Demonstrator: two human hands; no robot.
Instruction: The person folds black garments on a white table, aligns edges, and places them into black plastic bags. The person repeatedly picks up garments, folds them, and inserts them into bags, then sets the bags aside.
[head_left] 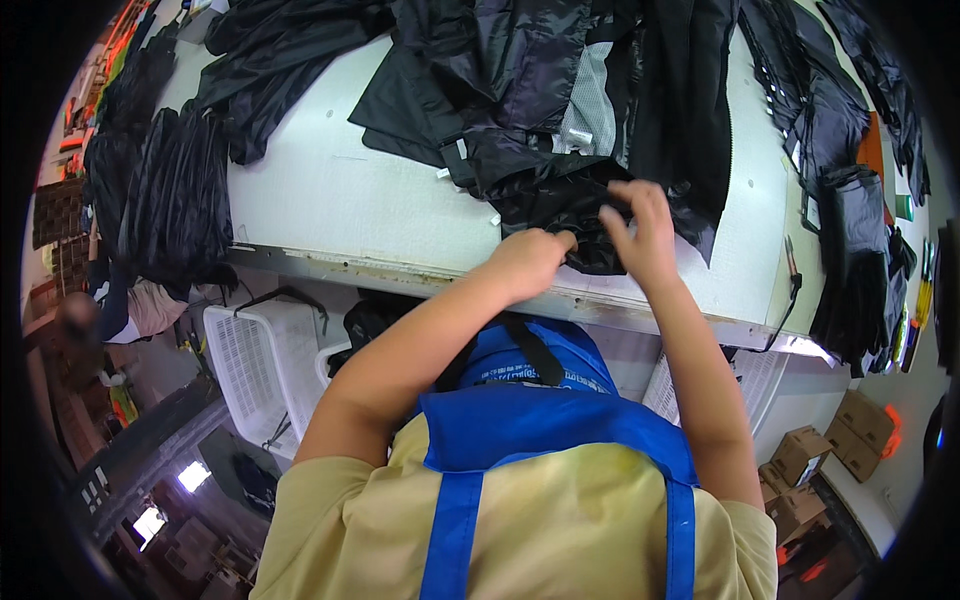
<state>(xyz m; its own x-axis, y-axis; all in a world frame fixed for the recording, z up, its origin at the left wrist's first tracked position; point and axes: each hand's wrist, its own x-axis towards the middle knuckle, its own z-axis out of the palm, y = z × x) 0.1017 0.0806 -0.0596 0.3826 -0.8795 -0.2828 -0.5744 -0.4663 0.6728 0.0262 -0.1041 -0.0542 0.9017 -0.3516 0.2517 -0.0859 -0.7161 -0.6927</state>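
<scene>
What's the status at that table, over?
Left hand on black garment. Right hand open over it, contact unclear. Other black garments to both sides, clear of hands.

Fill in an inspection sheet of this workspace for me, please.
Surface: white table, front edge marked.
Job's things: black garment, its near end bunched.
Clutter: black clothes piled at left; more at right.
Hands: left hand curled at the garment's bunched end; right hand open over it, blurred.
Cables: dark cord at the table's right; whether electrical, unclear.
Surroundings: white basket at lower left; cartons at lower right.
</scene>
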